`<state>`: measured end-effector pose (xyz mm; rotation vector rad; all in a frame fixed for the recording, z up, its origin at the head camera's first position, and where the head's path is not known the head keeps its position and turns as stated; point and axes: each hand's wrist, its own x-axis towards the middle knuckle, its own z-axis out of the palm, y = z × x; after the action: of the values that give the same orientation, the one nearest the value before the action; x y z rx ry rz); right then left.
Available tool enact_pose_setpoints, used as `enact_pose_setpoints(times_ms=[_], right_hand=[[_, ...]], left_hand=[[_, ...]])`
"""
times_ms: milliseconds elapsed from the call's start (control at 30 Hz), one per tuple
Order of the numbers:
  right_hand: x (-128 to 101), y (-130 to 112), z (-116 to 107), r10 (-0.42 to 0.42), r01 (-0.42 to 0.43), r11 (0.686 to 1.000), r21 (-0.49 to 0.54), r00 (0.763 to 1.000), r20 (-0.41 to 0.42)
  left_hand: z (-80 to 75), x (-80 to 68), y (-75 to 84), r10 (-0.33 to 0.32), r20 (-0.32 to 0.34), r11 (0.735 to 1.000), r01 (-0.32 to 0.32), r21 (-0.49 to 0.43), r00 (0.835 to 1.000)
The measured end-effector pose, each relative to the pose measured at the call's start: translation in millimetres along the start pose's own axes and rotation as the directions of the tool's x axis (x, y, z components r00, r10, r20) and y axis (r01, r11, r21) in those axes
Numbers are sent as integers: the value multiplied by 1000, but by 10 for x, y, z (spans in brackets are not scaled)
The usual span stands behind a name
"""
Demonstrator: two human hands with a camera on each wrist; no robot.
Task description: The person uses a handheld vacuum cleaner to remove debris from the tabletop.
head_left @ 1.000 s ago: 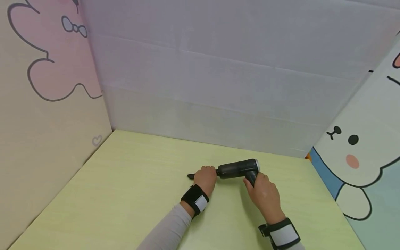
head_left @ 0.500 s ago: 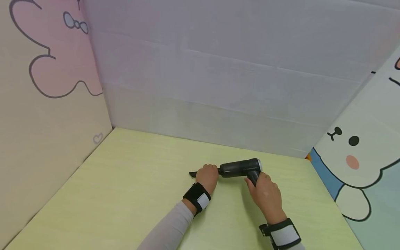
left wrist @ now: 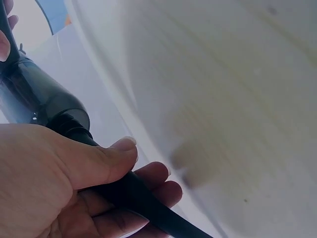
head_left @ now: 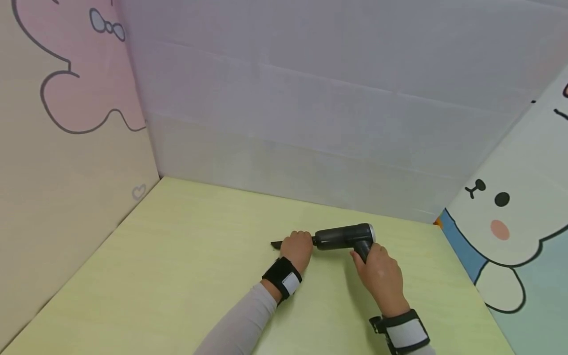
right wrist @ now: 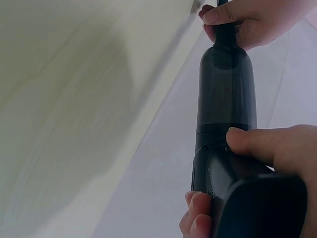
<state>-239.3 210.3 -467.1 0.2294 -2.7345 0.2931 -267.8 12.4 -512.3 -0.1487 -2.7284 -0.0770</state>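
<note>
A small black handheld vacuum (head_left: 343, 237) lies crosswise on the pale yellow-green tabletop (head_left: 177, 276), toward the far right part of it, with its narrow crevice nozzle (head_left: 277, 244) pointing left and its silver-ringed rear end to the right. The grey back wall (head_left: 310, 123) stands a little way beyond it, and the rabbit-printed panel (head_left: 510, 222) closes the right side, near but not touching. Wide bare tabletop lies to the left and toward the person (most of the free room is there), up to the pink-patterned left wall (head_left: 66, 148).

The left hand (head_left: 297, 249) is wrapped round the nozzle just where it meets the smoky dust cup; the left wrist view shows the thumb (left wrist: 106, 158) laid over the top and the fingers curled beneath. The right hand (head_left: 377, 273) grips the handle that drops from the rear of the body, with its thumb (right wrist: 257, 144) pressed against the side of the body. The two hands are apart, one at each end of the tool. Both wrists wear black straps, and the left arm has a grey sleeve (head_left: 241, 325).

Compared with a second ago, vacuum and hands have crept slightly to the right; the grips look the same.
</note>
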Motion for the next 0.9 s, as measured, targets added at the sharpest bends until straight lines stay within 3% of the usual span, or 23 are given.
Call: enact_pose_setpoints(times_ms=[433,900], right_hand=[[-25,46,-29,30,-30,1000,-4,999,24],[-41,20,-41,8,-8,1000,-12,1000,11]], left_hand=[[-87,-63,48,14,4,1000,-14,20,1000],[-38,-58,41,4,11,1000,-4,5,1000]])
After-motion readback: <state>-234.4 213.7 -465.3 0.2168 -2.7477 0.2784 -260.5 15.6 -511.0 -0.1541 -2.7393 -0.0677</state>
